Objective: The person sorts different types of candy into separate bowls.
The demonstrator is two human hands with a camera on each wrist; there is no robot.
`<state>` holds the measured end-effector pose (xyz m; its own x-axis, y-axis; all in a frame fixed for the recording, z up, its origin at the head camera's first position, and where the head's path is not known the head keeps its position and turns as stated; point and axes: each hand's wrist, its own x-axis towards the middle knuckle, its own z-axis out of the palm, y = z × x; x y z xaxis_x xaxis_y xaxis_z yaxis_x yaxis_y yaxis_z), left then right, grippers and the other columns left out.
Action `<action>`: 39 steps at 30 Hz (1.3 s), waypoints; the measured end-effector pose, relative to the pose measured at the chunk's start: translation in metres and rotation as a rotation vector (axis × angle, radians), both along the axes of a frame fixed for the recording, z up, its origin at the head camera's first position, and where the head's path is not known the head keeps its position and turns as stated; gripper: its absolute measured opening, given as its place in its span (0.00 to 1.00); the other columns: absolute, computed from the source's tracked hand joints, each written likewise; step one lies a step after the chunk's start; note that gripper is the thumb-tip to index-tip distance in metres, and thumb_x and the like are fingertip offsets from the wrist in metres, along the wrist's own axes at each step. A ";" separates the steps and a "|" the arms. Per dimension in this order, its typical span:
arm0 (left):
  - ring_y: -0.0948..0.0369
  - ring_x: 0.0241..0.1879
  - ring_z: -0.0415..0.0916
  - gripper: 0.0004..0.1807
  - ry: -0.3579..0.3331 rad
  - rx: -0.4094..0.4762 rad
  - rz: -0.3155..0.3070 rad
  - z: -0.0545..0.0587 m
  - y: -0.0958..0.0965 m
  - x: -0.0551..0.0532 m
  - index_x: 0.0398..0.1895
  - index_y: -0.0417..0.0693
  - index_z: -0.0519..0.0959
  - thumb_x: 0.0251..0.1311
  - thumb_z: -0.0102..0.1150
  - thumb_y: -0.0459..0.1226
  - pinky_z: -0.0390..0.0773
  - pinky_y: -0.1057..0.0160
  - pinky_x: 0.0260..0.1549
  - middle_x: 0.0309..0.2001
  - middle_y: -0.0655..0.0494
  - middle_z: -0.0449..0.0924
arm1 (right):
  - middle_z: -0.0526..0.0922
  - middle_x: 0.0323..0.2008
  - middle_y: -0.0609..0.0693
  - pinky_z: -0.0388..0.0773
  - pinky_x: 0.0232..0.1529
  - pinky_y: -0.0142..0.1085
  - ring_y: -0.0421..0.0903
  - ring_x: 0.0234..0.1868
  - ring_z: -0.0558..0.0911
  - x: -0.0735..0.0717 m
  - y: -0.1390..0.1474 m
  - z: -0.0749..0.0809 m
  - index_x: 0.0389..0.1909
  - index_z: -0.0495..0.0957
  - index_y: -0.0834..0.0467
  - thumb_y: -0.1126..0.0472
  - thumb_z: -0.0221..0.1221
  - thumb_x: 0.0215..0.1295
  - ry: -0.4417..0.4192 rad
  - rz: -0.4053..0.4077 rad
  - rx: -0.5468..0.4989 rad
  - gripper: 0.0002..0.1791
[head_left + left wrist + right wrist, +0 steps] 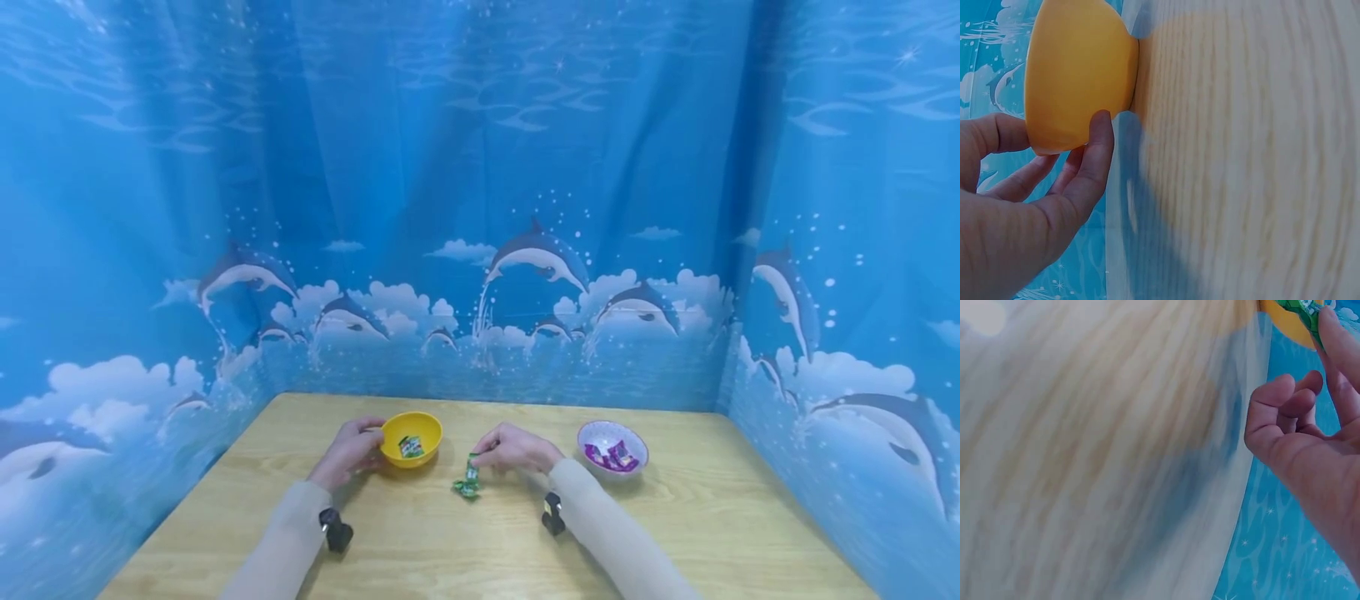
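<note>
At the left of the head view, my left hand (356, 451) grips the side of a yellow bowl (431, 454), its thumb and fingers placed around the wall in the left wrist view. Green-wrapped candy (410, 447) lies inside this bowl. My right hand (517, 449) pinches a green-wrapped candy (472, 470) between thumb and finger, right of the bowl. Directly below it shows more green wrapper (466, 489); whether that is a separate candy I cannot tell. In the right wrist view, the other fingers are curled and the pinched candy (1302, 311) is partly cut off.
A white bowl with a purplish rim (589, 431) holds purple-wrapped candies (619, 456), to the right of my right hand. Everything stands on a light wooden table (420, 550). Blue dolphin-print curtains (450, 208) hang behind it and along both sides.
</note>
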<state>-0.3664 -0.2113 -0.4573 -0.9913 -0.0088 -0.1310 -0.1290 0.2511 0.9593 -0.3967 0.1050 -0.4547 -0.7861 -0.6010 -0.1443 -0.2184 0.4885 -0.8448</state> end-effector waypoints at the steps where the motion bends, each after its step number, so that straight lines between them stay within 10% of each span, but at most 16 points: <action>1: 0.49 0.51 0.79 0.26 -0.002 0.003 0.004 0.000 0.000 0.000 0.66 0.37 0.68 0.63 0.48 0.31 0.85 0.53 0.43 0.61 0.33 0.72 | 0.87 0.37 0.45 0.79 0.32 0.34 0.43 0.29 0.78 0.000 -0.001 0.001 0.39 0.87 0.53 0.56 0.67 0.60 0.007 -0.002 0.000 0.09; 13: 0.47 0.52 0.78 0.27 -0.008 -0.004 0.011 0.001 -0.001 0.000 0.66 0.37 0.67 0.62 0.48 0.30 0.85 0.53 0.44 0.62 0.32 0.70 | 0.87 0.39 0.45 0.79 0.53 0.42 0.42 0.43 0.81 -0.001 -0.025 0.012 0.38 0.86 0.54 0.54 0.68 0.58 0.032 -0.074 -0.081 0.10; 28: 0.48 0.51 0.78 0.27 -0.001 0.006 0.000 0.004 0.001 0.002 0.66 0.35 0.67 0.61 0.48 0.30 0.85 0.51 0.44 0.61 0.31 0.70 | 0.84 0.49 0.48 0.79 0.56 0.49 0.45 0.48 0.80 -0.002 -0.062 0.022 0.39 0.87 0.55 0.50 0.71 0.55 0.013 -0.247 -0.186 0.15; 39: 0.48 0.51 0.78 0.27 -0.005 0.008 0.001 0.003 0.002 -0.001 0.66 0.35 0.67 0.60 0.47 0.30 0.85 0.53 0.43 0.61 0.32 0.71 | 0.87 0.36 0.49 0.78 0.47 0.44 0.47 0.41 0.79 0.003 -0.078 0.015 0.32 0.87 0.57 0.53 0.71 0.54 0.047 -0.364 -0.258 0.12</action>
